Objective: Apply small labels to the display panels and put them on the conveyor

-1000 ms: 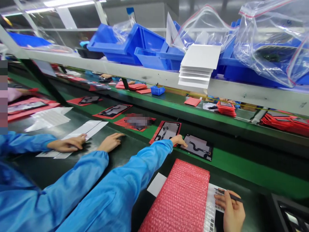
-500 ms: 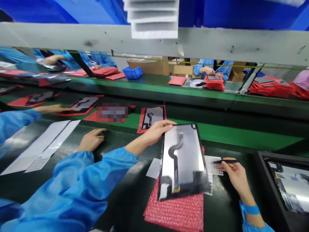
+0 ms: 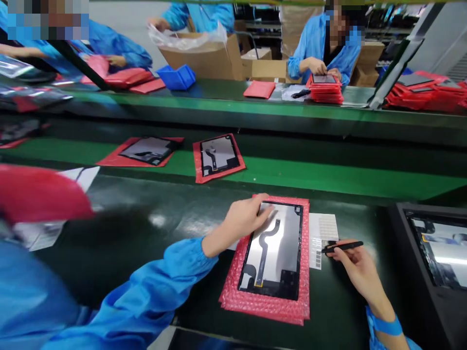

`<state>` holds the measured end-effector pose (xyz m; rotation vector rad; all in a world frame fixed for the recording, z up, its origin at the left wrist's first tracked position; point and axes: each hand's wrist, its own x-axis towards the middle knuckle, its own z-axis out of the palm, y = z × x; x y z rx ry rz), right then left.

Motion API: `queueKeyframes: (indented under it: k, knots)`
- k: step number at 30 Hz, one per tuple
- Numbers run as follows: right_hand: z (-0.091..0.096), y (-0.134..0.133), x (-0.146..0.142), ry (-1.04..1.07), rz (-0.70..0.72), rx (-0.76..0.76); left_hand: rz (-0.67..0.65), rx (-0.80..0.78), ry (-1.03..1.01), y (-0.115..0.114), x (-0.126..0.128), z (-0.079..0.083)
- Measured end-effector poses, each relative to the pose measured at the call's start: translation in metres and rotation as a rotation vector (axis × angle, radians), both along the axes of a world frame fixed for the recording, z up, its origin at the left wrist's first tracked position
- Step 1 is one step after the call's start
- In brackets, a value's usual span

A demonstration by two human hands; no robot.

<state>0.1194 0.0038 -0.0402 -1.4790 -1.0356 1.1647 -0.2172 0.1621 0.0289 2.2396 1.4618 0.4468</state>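
A tablet display panel (image 3: 280,245), silvery-backed with a black border and a curved dark ribbon cable, lies flat on a stack of pink bubble-wrap bags (image 3: 301,308). At its upper left corner rests my left hand (image 3: 244,216), fingers stretched out and touching the panel, not wrapped around it. My right hand (image 3: 355,265) is closed on black tweezers (image 3: 345,247). The tweezers' tips are over a white sheet of small labels (image 3: 328,226), which sits beside the bags on their right.
A black tray (image 3: 404,243) holding similar panels stands at the right. Beyond my work surface, more panels on red bags (image 3: 219,155) lie on a green belt (image 3: 310,177). At left, a co-worker's sleeve (image 3: 32,291) and a blurred red bag (image 3: 44,194) come close.
My left hand has lowered the panel, which was tilted in the air, flat onto the pink bags. The red bag at left has come into view. My right hand still holds the tweezers.
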Motion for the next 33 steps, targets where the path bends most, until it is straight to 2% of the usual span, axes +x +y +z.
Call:
queueKeyframes:
  k: [2, 4, 6, 7, 9, 12, 20, 26, 30, 33]
  knots:
    - [-0.002, -0.001, 0.000, -0.029, 0.008, 0.006, -0.210, 0.023, 0.009, -0.031, 0.019, 0.003]
    - [-0.002, -0.001, 0.000, -0.066, 0.008, -0.003, -0.474, 0.104, 0.022, -0.063, 0.041, -0.003]
    - [-0.002, 0.000, -0.001, -0.094, 0.005, -0.021, -0.627, 0.223, 0.063, -0.090, 0.060, -0.013]
    - [-0.002, 0.000, -0.001, -0.105, 0.005, -0.027, -0.650, 0.269, 0.092, -0.099, 0.067, -0.019]
    - [-0.001, -0.001, -0.001, -0.122, 0.009, -0.032, -0.639, 0.301, 0.146, -0.109, 0.074, -0.028]
    - [-0.001, -0.001, -0.001, -0.141, 0.017, -0.037, -0.654, 0.299, 0.201, -0.111, 0.075, -0.033]
    - [0.001, 0.001, -0.001, -0.146, 0.020, -0.063, -0.664, 0.290, 0.223, -0.109, 0.075, -0.031]
    - [0.016, 0.008, -0.005, 0.011, -0.071, -0.079, -0.669, 0.323, 0.223, -0.108, 0.075, -0.030]
    - [0.024, 0.015, -0.007, 0.071, -0.088, -0.056, -0.645, 0.351, 0.086, -0.110, 0.066, -0.023]
    - [0.025, 0.028, -0.016, 0.093, -0.075, -0.020, -0.561, 0.319, -0.021, -0.114, 0.053, -0.020]
